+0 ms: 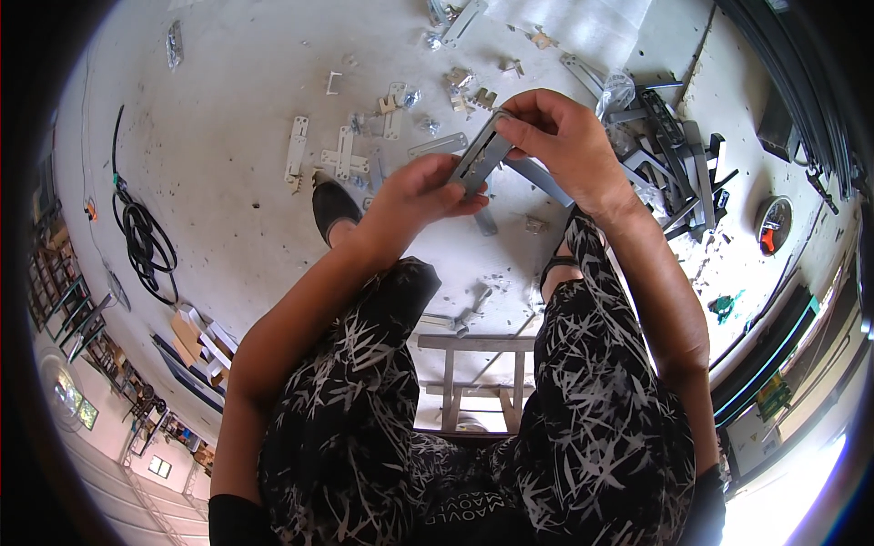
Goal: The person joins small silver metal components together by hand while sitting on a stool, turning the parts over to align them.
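Both hands hold a grey slotted metal plate [480, 156] tilted up to the right above the floor, between my knees and the scattered parts. My left hand [411, 194] grips its lower end, thumb on the upper face. At the upper end, my right hand [566, 146] pinches the plate with thumb and bent fingers. A long dark slot shows along its face. Beneath and beyond lie white slotted brackets [344, 156], an upright white plate [297, 146] and several small metal clips [458, 80]. Another grey flat bar [546, 182] is partly hidden behind my right hand.
A heap of dark metal bars [696, 168] lies to the right, with clear plastic bags [617, 94]. Farther right is a round container [774, 223] holding an orange item. Coiled black cable [144, 235] lies left. A wooden frame [478, 344] stands between my legs.
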Motion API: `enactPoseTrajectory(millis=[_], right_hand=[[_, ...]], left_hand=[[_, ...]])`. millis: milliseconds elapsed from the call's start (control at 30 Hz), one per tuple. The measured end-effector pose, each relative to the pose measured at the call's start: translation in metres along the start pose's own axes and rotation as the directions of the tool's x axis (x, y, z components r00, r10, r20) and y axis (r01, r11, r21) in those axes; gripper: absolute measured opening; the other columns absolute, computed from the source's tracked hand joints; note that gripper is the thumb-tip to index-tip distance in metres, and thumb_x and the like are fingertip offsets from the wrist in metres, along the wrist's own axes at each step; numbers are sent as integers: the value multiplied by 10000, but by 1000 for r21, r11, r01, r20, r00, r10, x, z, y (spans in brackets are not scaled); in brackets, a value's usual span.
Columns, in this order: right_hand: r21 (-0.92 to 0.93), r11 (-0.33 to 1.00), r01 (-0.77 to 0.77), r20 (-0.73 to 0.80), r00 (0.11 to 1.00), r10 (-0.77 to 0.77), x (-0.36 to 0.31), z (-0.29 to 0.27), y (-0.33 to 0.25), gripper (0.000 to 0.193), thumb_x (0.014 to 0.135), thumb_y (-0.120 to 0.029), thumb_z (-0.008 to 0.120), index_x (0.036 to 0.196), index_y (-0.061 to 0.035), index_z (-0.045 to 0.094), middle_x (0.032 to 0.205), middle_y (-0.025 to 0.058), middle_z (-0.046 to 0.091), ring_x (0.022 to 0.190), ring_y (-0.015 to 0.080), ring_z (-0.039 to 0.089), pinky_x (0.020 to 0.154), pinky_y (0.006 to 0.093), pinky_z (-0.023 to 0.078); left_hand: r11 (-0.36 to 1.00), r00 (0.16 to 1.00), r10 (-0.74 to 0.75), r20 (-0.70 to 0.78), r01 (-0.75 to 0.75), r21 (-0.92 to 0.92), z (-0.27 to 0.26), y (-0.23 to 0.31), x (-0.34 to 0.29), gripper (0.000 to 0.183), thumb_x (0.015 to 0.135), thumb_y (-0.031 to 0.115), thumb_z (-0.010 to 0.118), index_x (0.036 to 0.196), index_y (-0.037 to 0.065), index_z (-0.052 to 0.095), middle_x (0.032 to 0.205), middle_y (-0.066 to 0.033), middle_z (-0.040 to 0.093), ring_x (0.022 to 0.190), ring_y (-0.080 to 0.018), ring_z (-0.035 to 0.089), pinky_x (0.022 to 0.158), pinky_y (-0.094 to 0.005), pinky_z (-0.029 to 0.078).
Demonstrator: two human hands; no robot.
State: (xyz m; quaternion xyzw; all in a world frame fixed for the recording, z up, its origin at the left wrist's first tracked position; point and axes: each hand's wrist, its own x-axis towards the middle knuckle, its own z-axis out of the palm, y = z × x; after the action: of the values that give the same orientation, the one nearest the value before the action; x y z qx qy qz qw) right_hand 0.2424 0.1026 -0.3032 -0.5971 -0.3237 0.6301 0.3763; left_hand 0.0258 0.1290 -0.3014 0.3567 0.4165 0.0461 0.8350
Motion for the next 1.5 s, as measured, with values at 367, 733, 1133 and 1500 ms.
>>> enactPoseTrajectory(millis=[367,733,1133,1500], right_hand=[[89,996,-30,-83,996,37,-16,0,4,235,887,-125,646,1007,67,583,860,78,637,746,105,615,659,234,549],[106,990,-96,-98,989,106,-35,14,21,201,882,-59,640,1013,69,556,846,85,636,734,109,617,635,230,529],[95,995,2,100,995,-12,-55,20,43,300,843,35,632,1126,74,541,972,91,601,858,124,601,754,253,487],[-15,949,315,51,948,-314,-57,23,44,316,814,74,641,1118,28,570,1062,114,580,922,161,588,758,259,492]], left_hand=[[965,978,126,-164,-82,251,-3,0,2,323,972,160,504,1213,-53,480,1010,-92,633,898,-162,641,831,-298,518],[946,949,193,-248,-113,305,-12,-1,1,279,940,115,549,1178,-28,522,951,-77,632,830,-126,630,737,-251,508],[529,764,644,-25,-422,736,26,43,-23,343,770,35,726,1100,18,633,914,-61,619,799,-116,587,729,-228,470],[245,575,805,146,-546,801,32,48,-31,402,678,75,788,1062,34,677,872,-73,629,749,-190,591,659,-296,482]])
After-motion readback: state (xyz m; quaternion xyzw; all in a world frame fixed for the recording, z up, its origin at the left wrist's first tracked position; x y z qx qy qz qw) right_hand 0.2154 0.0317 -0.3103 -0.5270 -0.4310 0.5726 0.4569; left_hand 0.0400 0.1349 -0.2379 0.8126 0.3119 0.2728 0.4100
